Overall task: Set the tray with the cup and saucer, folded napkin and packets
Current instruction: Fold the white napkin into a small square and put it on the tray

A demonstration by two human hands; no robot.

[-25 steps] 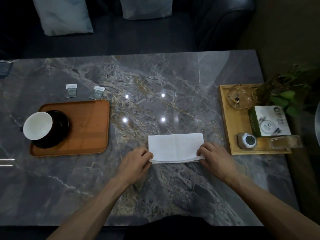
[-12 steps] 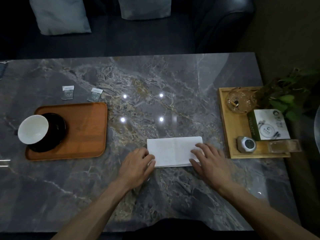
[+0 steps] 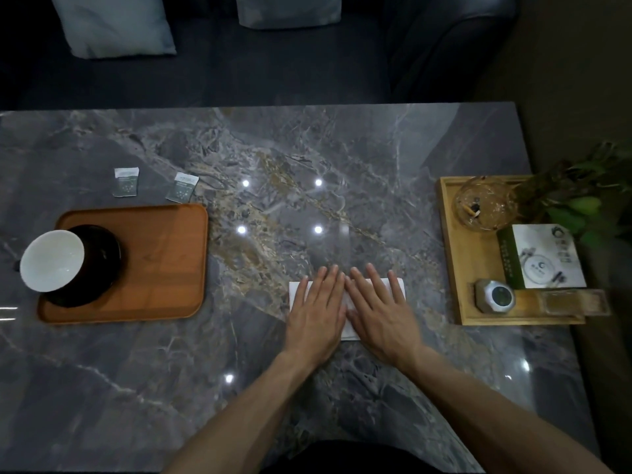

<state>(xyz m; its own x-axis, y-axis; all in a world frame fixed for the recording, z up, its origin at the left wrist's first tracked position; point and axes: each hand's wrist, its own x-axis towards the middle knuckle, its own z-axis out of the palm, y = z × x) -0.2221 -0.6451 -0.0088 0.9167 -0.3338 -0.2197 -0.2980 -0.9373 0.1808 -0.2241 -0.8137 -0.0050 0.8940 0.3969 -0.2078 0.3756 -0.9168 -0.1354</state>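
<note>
A white folded napkin lies on the marble table, mostly hidden under both hands. My left hand and my right hand press flat on it side by side, fingers straight. To the left sits a brown wooden tray. On its left end stands a white cup on a dark saucer. Two small packets lie on the table just behind the tray.
A lighter wooden tray at the right holds a glass ashtray, a green-and-white box, a small round clock and a clear holder. A leafy plant stands at the right edge. Cushions lie on the sofa behind the table.
My hands let go of the napkin's near corners after folding it, moved inward and now press flat on the middle of the napkin.
</note>
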